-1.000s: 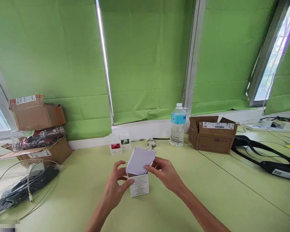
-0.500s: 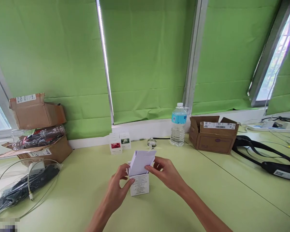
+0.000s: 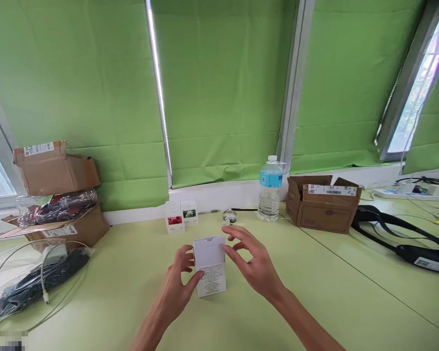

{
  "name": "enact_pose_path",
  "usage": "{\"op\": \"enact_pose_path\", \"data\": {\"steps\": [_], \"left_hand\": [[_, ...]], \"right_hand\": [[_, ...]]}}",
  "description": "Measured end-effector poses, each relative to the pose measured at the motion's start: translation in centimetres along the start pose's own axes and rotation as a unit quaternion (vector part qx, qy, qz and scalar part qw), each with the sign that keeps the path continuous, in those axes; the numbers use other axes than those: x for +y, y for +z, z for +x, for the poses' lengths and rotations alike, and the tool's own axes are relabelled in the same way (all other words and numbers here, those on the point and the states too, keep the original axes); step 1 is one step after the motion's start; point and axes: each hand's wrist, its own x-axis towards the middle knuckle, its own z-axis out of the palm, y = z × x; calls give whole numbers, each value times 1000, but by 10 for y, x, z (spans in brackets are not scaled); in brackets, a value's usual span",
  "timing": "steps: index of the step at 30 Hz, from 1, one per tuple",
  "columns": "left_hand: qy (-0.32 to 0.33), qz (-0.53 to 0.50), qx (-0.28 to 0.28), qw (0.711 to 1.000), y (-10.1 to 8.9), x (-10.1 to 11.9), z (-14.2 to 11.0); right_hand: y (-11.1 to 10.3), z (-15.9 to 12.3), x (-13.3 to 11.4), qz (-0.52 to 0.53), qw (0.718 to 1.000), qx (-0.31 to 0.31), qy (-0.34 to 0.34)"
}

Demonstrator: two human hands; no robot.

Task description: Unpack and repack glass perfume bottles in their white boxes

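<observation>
A small white box [image 3: 212, 281] with printed text on its face stands upright on the table. My left hand [image 3: 179, 278] grips it from the left, with the thumb on the front edge and the fingers behind. Out of the box's top rises a plain white card piece [image 3: 209, 251] with a small notch in its upper edge. My right hand [image 3: 254, 261] is at the card piece's right edge, its thumb tip at that edge and its fingers raised apart from the thumb. Behind is a small round glass object [image 3: 229, 216], its lower part hidden by the right fingers.
Two small white boxes, one with a red flower picture [image 3: 175, 223], stand near the wall. A water bottle [image 3: 269, 190] and an open cardboard box [image 3: 322, 207] are back right, beside a black headset [image 3: 406, 243]. Stacked cartons [image 3: 58, 170] and a bagged black item [image 3: 40, 282] lie left.
The white card piece, tilted and held by my right hand before, has gone down into the box and stands straighter. My right fingers have lifted and spread; my left hand stays on the box.
</observation>
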Motion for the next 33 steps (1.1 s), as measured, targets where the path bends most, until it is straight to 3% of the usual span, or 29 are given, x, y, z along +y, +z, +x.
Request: {"op": "enact_pose_path", "data": {"steps": [13, 16, 18, 20, 22, 24, 27, 33], "left_hand": [[-11, 23, 9, 1000, 0, -9, 0], [-33, 66, 94, 993, 2, -9, 2], [-42, 86, 141, 985, 5, -8, 1], [-35, 62, 118, 990, 9, -6, -1], [-30, 3, 50, 998, 14, -4, -4], [-42, -60, -3, 997, 16, -5, -5], [-65, -118, -28, 990, 15, -8, -3], [-74, -71, -34, 994, 16, -12, -1]], "right_hand": [[1, -1, 5, -64, 997, -21, -32], [4, -4, 11, -83, 996, -24, 39], [7, -6, 14, -62, 985, -84, 140], [11, -8, 16, 6, 957, -187, 222], [14, -10, 17, 75, 931, -256, 248], [16, -10, 17, 109, 923, -269, 253], [16, -9, 19, 121, 918, -264, 271], [14, -8, 29, 142, 912, -272, 271]]}}
